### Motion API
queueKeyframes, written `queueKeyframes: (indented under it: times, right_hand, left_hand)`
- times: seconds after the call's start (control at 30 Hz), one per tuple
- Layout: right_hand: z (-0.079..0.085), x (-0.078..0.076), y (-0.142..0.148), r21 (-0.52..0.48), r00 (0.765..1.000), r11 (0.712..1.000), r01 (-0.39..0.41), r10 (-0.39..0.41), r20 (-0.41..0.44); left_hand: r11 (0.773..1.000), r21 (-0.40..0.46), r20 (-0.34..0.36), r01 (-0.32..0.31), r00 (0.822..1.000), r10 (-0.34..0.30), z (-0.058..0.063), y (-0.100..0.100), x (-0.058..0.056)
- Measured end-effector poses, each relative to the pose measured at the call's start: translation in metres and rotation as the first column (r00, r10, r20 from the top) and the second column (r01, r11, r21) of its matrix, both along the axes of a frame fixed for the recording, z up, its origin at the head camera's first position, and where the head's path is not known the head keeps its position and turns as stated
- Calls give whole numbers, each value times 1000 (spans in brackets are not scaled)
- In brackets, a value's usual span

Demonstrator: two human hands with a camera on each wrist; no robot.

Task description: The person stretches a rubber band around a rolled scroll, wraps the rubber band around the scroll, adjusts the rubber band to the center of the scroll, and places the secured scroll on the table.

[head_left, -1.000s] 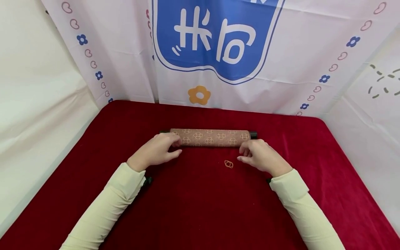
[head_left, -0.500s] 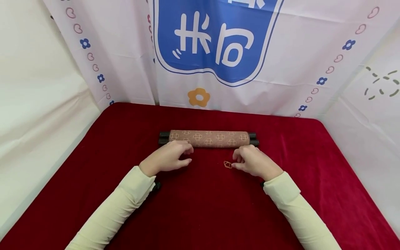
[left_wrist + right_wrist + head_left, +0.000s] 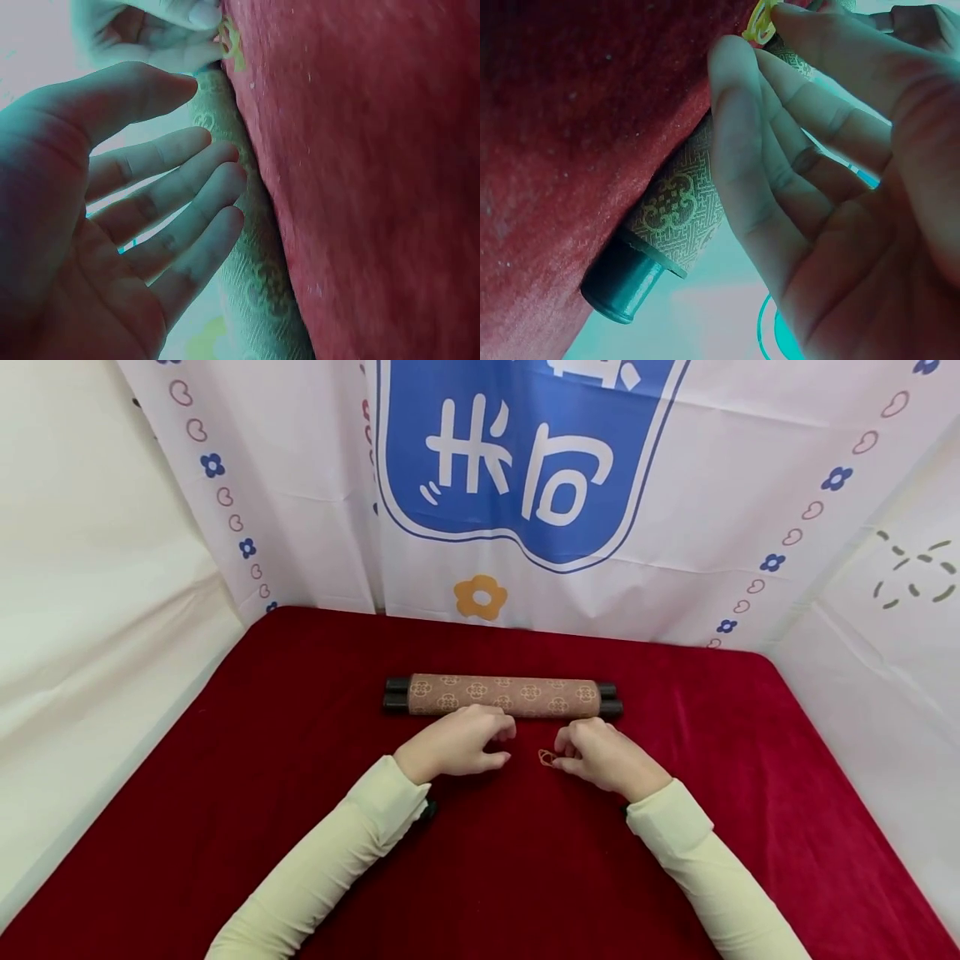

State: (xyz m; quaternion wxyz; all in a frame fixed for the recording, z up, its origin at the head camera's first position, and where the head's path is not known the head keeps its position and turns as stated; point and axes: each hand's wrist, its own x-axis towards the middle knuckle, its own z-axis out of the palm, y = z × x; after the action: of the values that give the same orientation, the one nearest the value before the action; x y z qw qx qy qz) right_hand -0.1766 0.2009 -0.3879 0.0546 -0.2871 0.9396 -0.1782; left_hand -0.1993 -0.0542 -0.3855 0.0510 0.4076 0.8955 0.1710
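Observation:
Two thin tan rubber bands (image 3: pixel 546 758) lie on the red cloth in front of a rolled scroll (image 3: pixel 504 695). At their right edge, my right hand (image 3: pixel 611 758) pinches them with thumb and fingertips; the bands show yellow in the right wrist view, beside the thumb tip. My left hand (image 3: pixel 459 743) hovers at the scroll's near side, its fingers (image 3: pixel 187 225) loosely bent and apart, holding nothing. The scroll is brown with gold floral patterns, and dark rod ends (image 3: pixel 622 281) stick out on both sides. The left hand overlaps part of its lower edge in the head view.
Red velvet cloth (image 3: pixel 480 877) covers the table. A white printed curtain (image 3: pixel 315 510) with a blue emblem hangs behind it, and pale fabric walls (image 3: pixel 90 610) stand on both sides.
My left hand has left the scroll's left end and moved right, toward the middle. The right hand has come off the scroll's right end, moving left and down to the rubber bands.

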Motion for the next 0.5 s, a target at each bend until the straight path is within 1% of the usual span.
queueKeyframes:
  times: [0.1,0.2,0.5]
  right_hand:
    - [-1,-1,0,9,1000,1000,-12,12,-4]
    - [-2,-1,0,24,1000,999,-22,23,-18]
    - [-4,1,-1,38,998,999,-37,39,-58]
  left_hand:
    - [1000,-4,16,7,1000,-7,-1,9,0]
    - [1000,-8,25,10,1000,-10,-3,13,0]
    - [1000,9,58,20,998,-20,-3,12,2]
